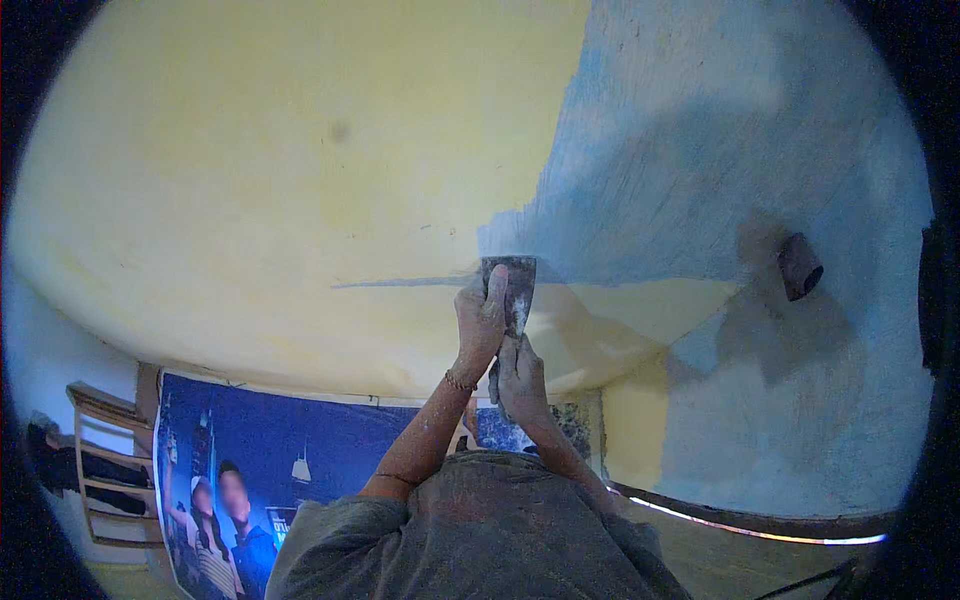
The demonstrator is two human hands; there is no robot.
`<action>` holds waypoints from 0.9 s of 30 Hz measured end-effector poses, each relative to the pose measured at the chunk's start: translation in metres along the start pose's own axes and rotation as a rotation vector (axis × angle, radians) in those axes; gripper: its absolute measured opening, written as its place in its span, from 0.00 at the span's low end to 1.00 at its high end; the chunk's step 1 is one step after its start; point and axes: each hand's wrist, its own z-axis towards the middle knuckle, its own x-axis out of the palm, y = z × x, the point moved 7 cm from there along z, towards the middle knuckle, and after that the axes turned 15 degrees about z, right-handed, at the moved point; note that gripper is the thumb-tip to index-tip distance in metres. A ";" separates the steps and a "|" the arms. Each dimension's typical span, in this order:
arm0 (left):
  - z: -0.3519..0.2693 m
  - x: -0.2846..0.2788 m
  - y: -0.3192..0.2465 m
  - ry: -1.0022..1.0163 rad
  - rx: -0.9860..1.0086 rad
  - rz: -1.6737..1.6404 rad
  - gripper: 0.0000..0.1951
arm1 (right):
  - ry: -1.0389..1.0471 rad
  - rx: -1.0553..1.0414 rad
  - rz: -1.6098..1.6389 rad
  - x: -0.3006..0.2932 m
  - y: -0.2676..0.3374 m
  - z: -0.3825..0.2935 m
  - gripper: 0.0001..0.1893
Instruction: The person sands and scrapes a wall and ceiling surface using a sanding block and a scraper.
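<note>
Both my hands are raised together in front of a large painted surface above me. A broad-bladed scraper (pixel 519 289), dusty and grey, points upward with its wide edge at the border of the yellow paint (pixel 337 187) and a blue-grey patch (pixel 637 187). My left hand (pixel 480 315) grips the blade from the left side, its thumb pressed flat on the face. Lower down, my right hand (pixel 521 379) is closed around the handle, which is mostly hidden. Pale dust coats both hands. A thin grey streak (pixel 405 283) runs leftward from the blade.
A short dark pipe (pixel 799 266) juts from the blue-grey surface at right. A blue printed banner (pixel 300 420) hangs at lower left, beside a wooden shelf rack (pixel 112 465) with dark items. A bright gap (pixel 750 525) lies along an edge at lower right.
</note>
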 end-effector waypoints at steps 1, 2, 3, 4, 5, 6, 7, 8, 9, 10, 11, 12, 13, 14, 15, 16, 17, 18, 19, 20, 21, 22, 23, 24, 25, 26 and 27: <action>-0.002 -0.002 -0.001 -0.035 0.014 -0.061 0.17 | -0.011 0.006 0.019 0.001 0.002 -0.003 0.15; 0.003 -0.001 0.000 -0.031 0.015 -0.061 0.17 | -0.011 0.010 -0.017 0.000 0.007 0.002 0.14; 0.010 -0.001 -0.016 -0.009 0.032 -0.030 0.17 | -0.017 0.025 -0.012 -0.003 0.015 0.005 0.14; 0.017 -0.003 -0.030 0.011 0.060 0.001 0.17 | -0.018 -0.022 0.023 -0.003 0.030 0.010 0.14; 0.018 0.000 -0.034 0.023 0.061 0.009 0.17 | -0.022 -0.070 0.062 -0.004 0.039 0.012 0.14; 0.020 0.002 -0.039 0.034 0.064 -0.088 0.17 | 0.019 -0.446 -0.170 -0.005 0.054 0.007 0.12; 0.021 0.003 -0.043 0.062 0.066 -0.181 0.16 | -0.031 -0.442 -0.149 -0.006 0.052 0.008 0.12; 0.018 0.001 -0.049 0.065 0.060 -0.239 0.16 | -0.048 -0.360 -0.136 -0.006 0.048 0.010 0.13; 0.016 0.003 -0.042 0.106 0.070 -0.226 0.16 | -0.051 -0.280 -0.125 -0.004 0.046 0.009 0.15; 0.013 0.002 -0.030 0.054 0.072 -0.139 0.16 | -0.033 -0.038 -0.057 -0.004 0.043 0.002 0.12; 0.009 0.000 -0.020 0.001 0.074 -0.054 0.16 | -0.049 -0.036 -0.042 -0.004 0.029 -0.002 0.12; 0.002 0.007 -0.017 0.026 0.086 -0.058 0.16 | -0.070 -0.177 -0.166 -0.010 0.017 -0.004 0.11; -0.004 0.011 -0.012 0.013 0.064 -0.077 0.16 | -0.093 -0.317 -0.296 -0.013 0.011 -0.006 0.10; -0.008 0.015 -0.007 -0.001 0.041 -0.098 0.17 | -0.092 -0.416 -0.328 -0.014 0.005 -0.008 0.11; -0.006 0.015 -0.001 0.011 0.050 -0.100 0.17 | -0.107 -0.419 -0.326 -0.014 0.004 -0.005 0.11; -0.002 0.016 0.009 0.063 0.002 -0.090 0.17 | -0.093 -0.606 -0.494 -0.008 0.015 -0.008 0.11; 0.002 0.017 0.018 0.113 -0.046 -0.081 0.16 | -0.076 -0.791 -0.667 0.002 0.023 -0.013 0.11; 0.002 0.015 0.018 0.123 -0.044 -0.089 0.16 | -0.086 -0.789 -0.676 0.005 0.026 -0.014 0.11; 0.003 0.013 0.018 0.136 -0.039 -0.087 0.17 | -0.094 -0.634 -0.514 0.004 0.024 -0.011 0.11; 0.004 0.011 0.017 0.147 -0.036 -0.086 0.17 | -0.100 -0.480 -0.351 0.004 0.019 -0.006 0.11; 0.006 0.007 0.013 0.157 -0.035 -0.090 0.17 | -0.110 -0.477 -0.356 0.008 0.018 -0.006 0.11; 0.007 0.003 0.005 0.155 0.004 -0.079 0.16 | -0.091 -0.420 -0.287 0.011 0.009 -0.003 0.11; 0.009 -0.001 -0.002 0.154 0.044 -0.065 0.16 | -0.073 -0.362 -0.215 0.014 0.004 -0.001 0.12; 0.012 -0.004 -0.002 0.166 0.044 -0.061 0.16 | -0.084 -0.356 -0.210 0.019 0.011 0.000 0.12; 0.015 -0.005 0.000 0.215 0.049 -0.029 0.16 | -0.099 -0.152 0.011 0.021 0.008 0.003 0.11; 0.016 -0.003 0.003 0.267 0.054 0.006 0.16 | -0.115 0.053 0.236 0.025 -0.002 0.004 0.11; 0.019 0.004 0.011 0.277 0.054 0.010 0.16 | -0.123 0.055 0.242 0.024 -0.009 0.008 0.11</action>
